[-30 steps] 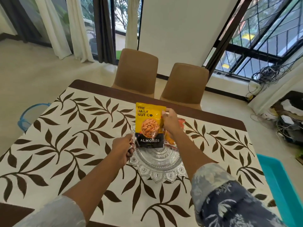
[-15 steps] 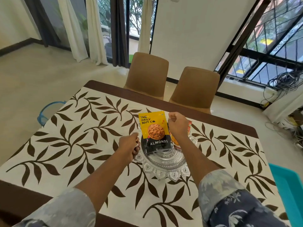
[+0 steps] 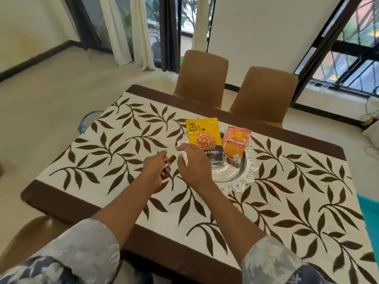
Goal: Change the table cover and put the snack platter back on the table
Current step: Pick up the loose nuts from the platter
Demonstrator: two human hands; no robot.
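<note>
The white table cover (image 3: 276, 212) with brown leaves and a brown border lies spread over the table. On it stands an ornate silver snack platter (image 3: 246, 177). A yellow almonds pouch (image 3: 202, 133) and an orange packet (image 3: 235, 142) lie propped in the platter. My left hand (image 3: 154, 173) is curled around small brown pieces (image 3: 171, 159), left of the platter. My right hand (image 3: 194, 165) is over the platter's left rim and pinches something small and white (image 3: 183, 156). It hides part of the almonds pouch.
Two brown chairs (image 3: 202, 76) (image 3: 264, 93) stand at the far side, and another chair back (image 3: 24, 236) is at my near left. A turquoise object (image 3: 369, 218) is at the right edge. A blue ring-shaped thing (image 3: 86, 119) lies on the floor at left.
My right hand let go of the almonds pouch, which now rests in the platter. That hand moved left next to my left hand and now pinches a white bit. The view pulled back.
</note>
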